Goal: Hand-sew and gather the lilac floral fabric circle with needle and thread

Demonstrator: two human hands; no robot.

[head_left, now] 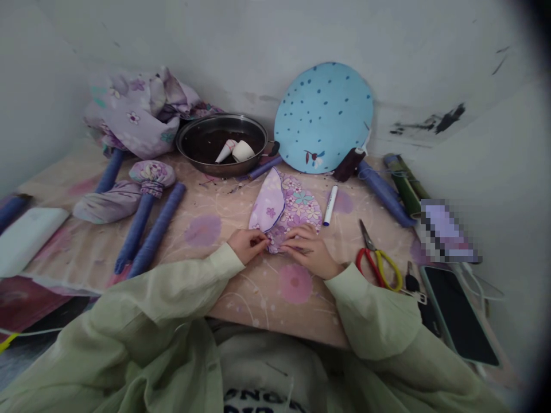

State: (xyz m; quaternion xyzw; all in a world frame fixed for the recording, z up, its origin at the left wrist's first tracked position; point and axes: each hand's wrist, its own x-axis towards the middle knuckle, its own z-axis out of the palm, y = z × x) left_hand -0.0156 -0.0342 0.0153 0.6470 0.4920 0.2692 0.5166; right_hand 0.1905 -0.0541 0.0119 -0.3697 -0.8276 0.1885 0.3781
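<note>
A round piece of purple floral fabric (pixel 301 203) lies on the table in front of me, with a paler lilac flap (pixel 269 201) edged in dark blue on its left side. My left hand (pixel 249 245) pinches the fabric's near edge between thumb and fingers. On the right of that spot, my right hand (pixel 310 251) rests over the near edge, fingers bent together and a thin needle-like thing by the fingertips. What exactly lies under the right fingers is too small to tell. A white marker (pixel 330 205) with a blue cap lies right of the fabric.
Red-and-yellow-handled scissors (pixel 379 264), keys (pixel 413 282) and a phone (pixel 460 315) lie at the right. Behind are a metal pan (pixel 221 143), a blue dotted disc (pixel 325 115) and a dark thread spool (pixel 349 164). Purple wrapped rods (pixel 159 229) and bundled cloth (pixel 133 112) occupy the left.
</note>
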